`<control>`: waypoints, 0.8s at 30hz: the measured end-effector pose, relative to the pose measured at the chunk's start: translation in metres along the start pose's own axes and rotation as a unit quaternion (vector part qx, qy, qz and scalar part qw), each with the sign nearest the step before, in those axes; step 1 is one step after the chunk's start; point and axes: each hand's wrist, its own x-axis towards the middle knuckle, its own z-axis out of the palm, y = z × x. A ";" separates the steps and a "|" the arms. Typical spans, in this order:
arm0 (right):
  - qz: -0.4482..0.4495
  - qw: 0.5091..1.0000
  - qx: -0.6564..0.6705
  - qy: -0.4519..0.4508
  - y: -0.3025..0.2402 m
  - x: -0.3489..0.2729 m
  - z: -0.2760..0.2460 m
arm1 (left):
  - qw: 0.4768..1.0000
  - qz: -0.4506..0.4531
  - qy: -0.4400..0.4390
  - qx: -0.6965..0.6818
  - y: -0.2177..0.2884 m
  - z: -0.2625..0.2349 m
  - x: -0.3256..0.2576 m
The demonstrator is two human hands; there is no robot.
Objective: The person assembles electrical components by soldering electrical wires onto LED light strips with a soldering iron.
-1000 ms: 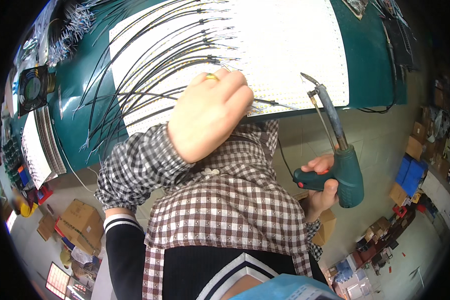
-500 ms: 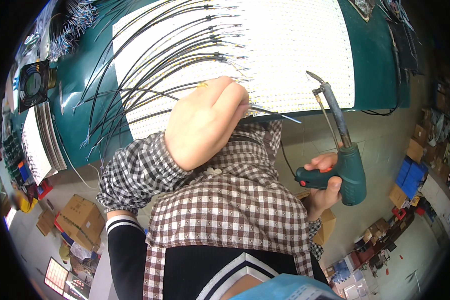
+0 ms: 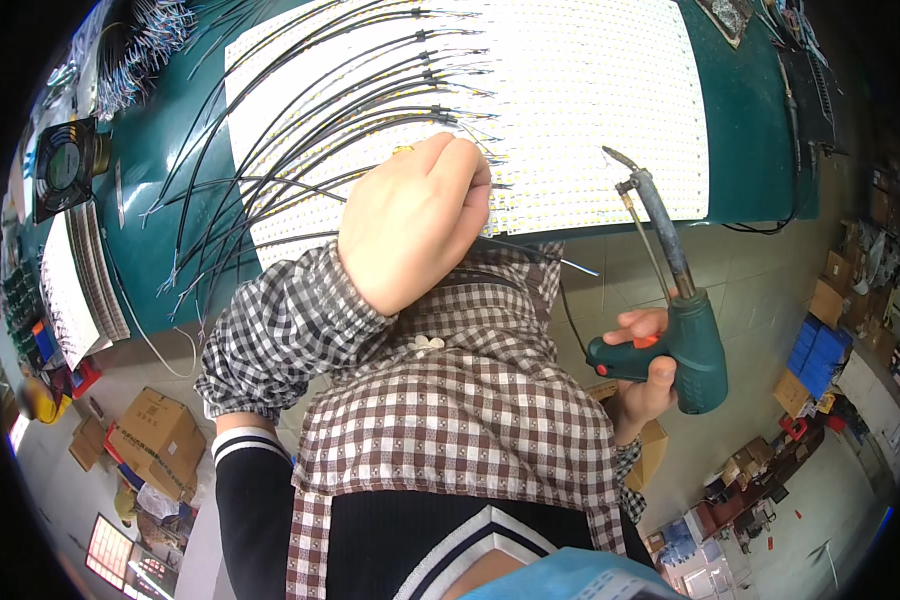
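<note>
My left hand (image 3: 415, 215) is closed in a pinch at the near edge of a white sheet (image 3: 610, 110) covered with rows of small yellowish chips. A black cable (image 3: 315, 190) runs into its grip, though the fingertips and what lies between them are mostly hidden. From under that hand another cable end (image 3: 540, 254) with bared, bluish-white wire tips sticks out past the table edge. My right hand (image 3: 650, 385) is wrapped around the handle of a green soldering gun (image 3: 700, 350) with red buttons. Its bent tip (image 3: 618, 157) hovers over the sheet, apart from the left hand.
Several black cables (image 3: 320, 110) lie fanned across the sheet's left side, their stripped ends along its middle. On the green table (image 3: 170, 150) stand a small square fan (image 3: 67, 170) and stacked strips (image 3: 80, 285). A wire bundle (image 3: 145, 60) is at the far left.
My left hand has shifted slightly up and left, and the loose cable end beside it has dropped lower. The soldering gun has moved slightly left.
</note>
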 end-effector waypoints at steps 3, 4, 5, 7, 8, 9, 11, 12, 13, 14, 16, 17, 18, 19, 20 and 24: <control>0.004 1.000 -0.018 -0.004 0.002 -0.004 -0.003 | 1.000 -0.007 -0.002 -0.002 -0.002 0.000 0.000; 0.010 1.000 -0.018 -0.004 0.003 -0.005 -0.003 | 0.999 -0.014 -0.005 -0.039 -0.003 -0.001 0.000; 0.015 1.000 -0.017 -0.004 0.003 -0.006 -0.003 | 0.997 -0.020 -0.009 -0.076 -0.003 -0.002 0.001; 0.019 1.000 -0.022 -0.013 0.001 -0.007 -0.002 | 0.996 -0.019 -0.012 -0.083 -0.004 -0.003 0.003; 0.021 0.999 -0.026 -0.022 0.001 -0.007 -0.002 | 0.996 -0.018 -0.013 -0.088 -0.005 -0.003 0.004; 0.021 0.999 -0.026 -0.024 0.001 -0.008 -0.002 | 0.996 -0.018 -0.012 -0.089 -0.006 -0.003 0.005; 0.032 0.998 -0.012 -0.043 0.001 -0.009 -0.001 | 0.995 -0.021 -0.017 -0.095 -0.008 -0.002 0.006; 0.031 0.998 -0.013 -0.043 0.002 -0.010 -0.003 | 0.995 -0.021 -0.017 -0.095 -0.008 -0.002 0.007; 0.030 0.998 -0.003 -0.063 0.003 -0.011 -0.006 | 0.994 -0.025 -0.018 -0.105 -0.009 -0.002 0.007; 0.030 0.996 0.006 -0.083 0.003 -0.011 -0.007 | 0.993 -0.029 -0.020 -0.116 -0.009 -0.002 0.007; 0.022 0.996 -0.045 -0.075 0.000 -0.010 0.001 | 0.993 -0.024 -0.018 -0.112 -0.010 -0.002 0.007; 0.014 0.993 -0.096 -0.066 -0.002 -0.009 0.003 | 0.994 -0.019 -0.017 -0.107 -0.010 -0.002 0.007; 0.014 0.993 -0.097 -0.067 -0.001 -0.010 0.002 | 0.994 -0.019 -0.016 -0.107 -0.009 -0.002 0.006; 0.024 0.993 -0.089 -0.074 0.001 -0.010 0.000 | 0.994 -0.023 -0.019 -0.105 -0.009 -0.003 0.006; 0.035 0.993 -0.082 -0.081 0.002 -0.011 -0.001 | 0.994 -0.027 -0.023 -0.102 -0.009 -0.003 0.006; 0.062 0.992 -0.077 -0.072 0.002 -0.016 0.001 | 0.994 -0.025 -0.024 -0.101 -0.009 -0.003 0.007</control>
